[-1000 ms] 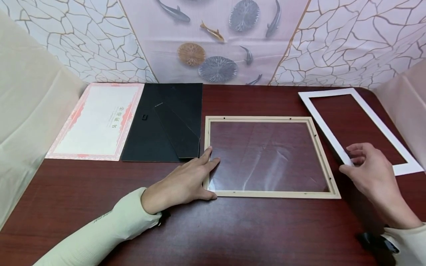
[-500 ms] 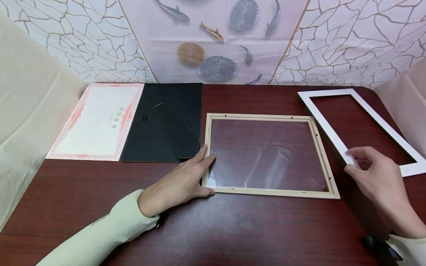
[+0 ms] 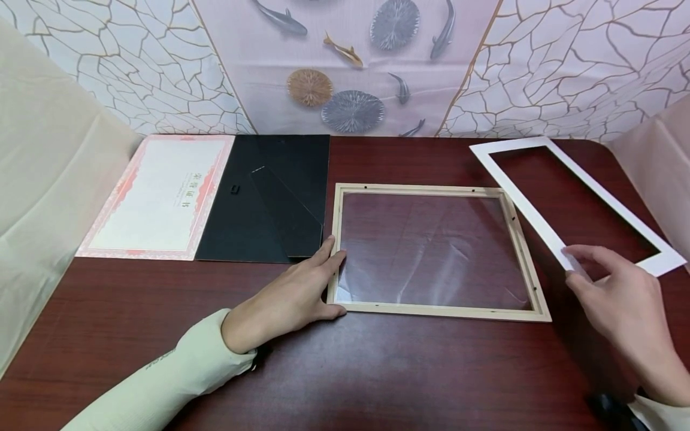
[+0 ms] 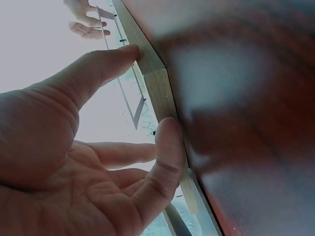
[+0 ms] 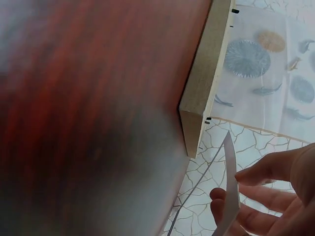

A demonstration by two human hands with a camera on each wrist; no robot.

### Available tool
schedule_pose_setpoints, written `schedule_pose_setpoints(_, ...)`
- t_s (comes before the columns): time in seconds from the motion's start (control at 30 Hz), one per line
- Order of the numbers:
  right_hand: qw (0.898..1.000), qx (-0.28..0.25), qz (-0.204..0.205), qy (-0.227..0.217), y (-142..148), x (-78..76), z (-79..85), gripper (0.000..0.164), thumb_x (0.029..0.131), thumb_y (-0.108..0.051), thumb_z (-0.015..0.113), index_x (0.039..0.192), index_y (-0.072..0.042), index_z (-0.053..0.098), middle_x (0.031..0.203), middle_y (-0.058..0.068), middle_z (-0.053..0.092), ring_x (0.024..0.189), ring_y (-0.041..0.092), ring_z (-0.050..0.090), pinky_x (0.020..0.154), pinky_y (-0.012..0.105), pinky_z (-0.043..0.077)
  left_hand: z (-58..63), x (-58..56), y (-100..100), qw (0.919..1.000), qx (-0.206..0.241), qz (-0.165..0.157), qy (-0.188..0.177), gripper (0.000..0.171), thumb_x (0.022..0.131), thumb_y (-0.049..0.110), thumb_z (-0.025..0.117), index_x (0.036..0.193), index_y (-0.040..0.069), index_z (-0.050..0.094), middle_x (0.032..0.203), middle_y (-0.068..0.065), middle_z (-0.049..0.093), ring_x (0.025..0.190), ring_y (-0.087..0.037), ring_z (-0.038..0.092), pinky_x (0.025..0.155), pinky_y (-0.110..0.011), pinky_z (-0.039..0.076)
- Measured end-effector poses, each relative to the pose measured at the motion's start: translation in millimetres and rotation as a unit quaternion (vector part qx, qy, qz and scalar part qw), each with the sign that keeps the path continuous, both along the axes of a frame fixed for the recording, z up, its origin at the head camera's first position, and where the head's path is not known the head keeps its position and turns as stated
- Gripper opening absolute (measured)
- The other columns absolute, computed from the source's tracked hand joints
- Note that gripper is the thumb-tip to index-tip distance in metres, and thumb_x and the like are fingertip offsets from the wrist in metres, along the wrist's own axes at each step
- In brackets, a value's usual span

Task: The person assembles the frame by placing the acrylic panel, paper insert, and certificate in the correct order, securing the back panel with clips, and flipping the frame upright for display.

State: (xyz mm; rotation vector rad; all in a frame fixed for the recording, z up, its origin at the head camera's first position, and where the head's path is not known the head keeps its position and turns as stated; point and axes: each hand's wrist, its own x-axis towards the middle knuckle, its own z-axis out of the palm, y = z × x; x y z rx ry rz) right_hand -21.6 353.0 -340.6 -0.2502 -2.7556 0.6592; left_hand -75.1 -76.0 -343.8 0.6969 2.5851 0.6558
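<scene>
A light wooden picture frame (image 3: 426,308) lies face down on the table, a clear sheet (image 3: 420,251) inside it. My left hand (image 3: 288,302) rests at its near left corner, fingers over the left side and thumb at the front edge. In the left wrist view, that thumb and a bent finger touch the frame's outer sides. At the right, my right hand (image 3: 628,305) pinches the near left part of a white picture mat (image 3: 525,206) between thumb and fingers. The mat is tilted, its far left corner off the table and its left side just over the frame's right edge.
Left of the frame lies a black backing board (image 3: 280,155) with a folded stand (image 3: 288,215). Beside it is a certificate (image 3: 145,203) with a pink border. Patterned cloth (image 3: 345,60) rises along the back edge of the dark red table (image 3: 377,371).
The picture frame has shifted slightly up and left with my left hand. My right hand has moved toward the front right, and the mat's far end has lifted and swung left toward the frame.
</scene>
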Motion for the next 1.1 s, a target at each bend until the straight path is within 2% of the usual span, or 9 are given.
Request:
schedule_pose_setpoints(0.1,0.999,0.013,0.021,0.036,-1.3,2.6,-1.9,0.032,0.084,0.001,0.066,0.114,-0.001,0.077,0.085,-0.044,0.054,0.056,-0.024,0.039,0.055,0.016,0.032,-0.5,0.2,-0.2,1.0,0.001,0.0,-0.001,0.089,0.088,0.026,0.086,0.159,-0.001,0.039,0.173,-0.024,0.019,0.146,-0.034,0.05,0.112,-0.044,0.05)
schedule_pose_setpoints(0.2,0.997,0.015,0.036,0.068,-2.0,5.9,-4.7,0.033,0.082,0.003,0.066,0.112,-0.001,0.079,0.101,-0.053,0.046,0.068,-0.03,0.037,0.061,0.019,0.032,-0.5,0.3,-0.2,1.0,0.0,-0.002,0.003,0.089,0.089,0.026,0.086,0.159,-0.001,0.04,0.172,-0.025,0.02,0.146,-0.035,0.05,0.112,-0.044,0.05)
schedule_pose_setpoints(0.33,0.995,0.014,0.043,0.094,-4.1,11.3,-6.5,0.036,0.08,0.006,0.064,0.112,0.0,0.078,0.108,-0.054,0.048,0.091,-0.033,0.033,0.069,0.023,0.031,-0.6,0.5,0.1,1.0,-0.001,-0.003,0.005,0.088,0.089,0.026,0.086,0.159,0.0,0.04,0.172,-0.025,0.02,0.146,-0.035,0.051,0.112,-0.044,0.05)
schedule_pose_setpoints(0.43,0.992,0.012,0.051,0.116,-6.5,15.3,-6.2,0.037,0.079,0.008,0.062,0.112,0.002,0.078,0.112,-0.053,0.05,0.102,-0.034,0.031,0.073,0.017,0.029,-0.9,0.5,0.0,1.0,-0.001,-0.003,0.007,0.088,0.088,0.026,0.086,0.159,0.0,0.041,0.172,-0.025,0.021,0.146,-0.035,0.051,0.113,-0.044,0.05)
schedule_pose_setpoints(0.5,0.99,0.01,0.057,0.126,-8.2,18.6,-5.5,0.037,0.078,0.009,0.062,0.111,0.003,0.077,0.114,-0.052,0.051,0.105,-0.035,0.032,0.077,0.011,0.028,-1.2,0.4,0.0,1.0,0.001,-0.004,0.008,0.088,0.088,0.026,0.086,0.159,0.0,0.041,0.172,-0.025,0.021,0.146,-0.035,0.051,0.114,-0.044,0.049)
schedule_pose_setpoints(0.53,0.99,0.008,0.06,0.131,-8.8,20.6,-5.4,0.037,0.078,0.009,0.062,0.111,0.003,0.077,0.113,-0.059,0.04,0.107,-0.035,0.033,0.078,0.008,0.026,-1.3,0.4,0.0,0.9999,0.001,-0.004,0.009,0.088,0.088,0.026,0.086,0.159,0.0,0.041,0.172,-0.025,0.021,0.146,-0.035,0.051,0.114,-0.044,0.049)
schedule_pose_setpoints(0.6,0.988,0.002,0.068,0.137,-11.0,24.5,-4.8,0.037,0.078,0.01,0.062,0.112,0.003,0.077,0.115,-0.058,0.042,0.108,-0.034,0.035,0.081,0.004,0.024,-1.4,0.4,0.0,0.9999,0.001,-0.004,0.009,0.088,0.088,0.027,0.086,0.159,0.0,0.041,0.172,-0.025,0.021,0.146,-0.036,0.051,0.114,-0.045,0.048)
schedule_pose_setpoints(1.0,0.982,0.001,0.132,0.133,-34.5,45.7,-0.4,0.046,0.073,0.014,0.066,0.115,-0.001,0.077,0.129,-0.049,0.046,0.112,-0.027,0.039,0.087,0.003,0.028,-0.9,0.3,0.4,1.0,-0.004,0.001,0.001,0.089,0.088,0.027,0.086,0.159,0.0,0.04,0.172,-0.025,0.02,0.146,-0.036,0.05,0.115,-0.046,0.048)
schedule_pose_setpoints(1.1,0.977,0.003,0.16,0.139,-41.1,47.9,0.9,0.041,0.079,0.007,0.063,0.117,-0.001,0.077,0.133,-0.044,0.048,0.116,-0.027,0.04,0.094,-0.001,0.025,-1.1,0.3,0.0,1.0,0.0,0.002,-0.001,0.091,0.088,0.027,0.086,0.16,0.0,0.038,0.172,-0.025,0.02,0.147,-0.036,0.049,0.115,-0.047,0.047)
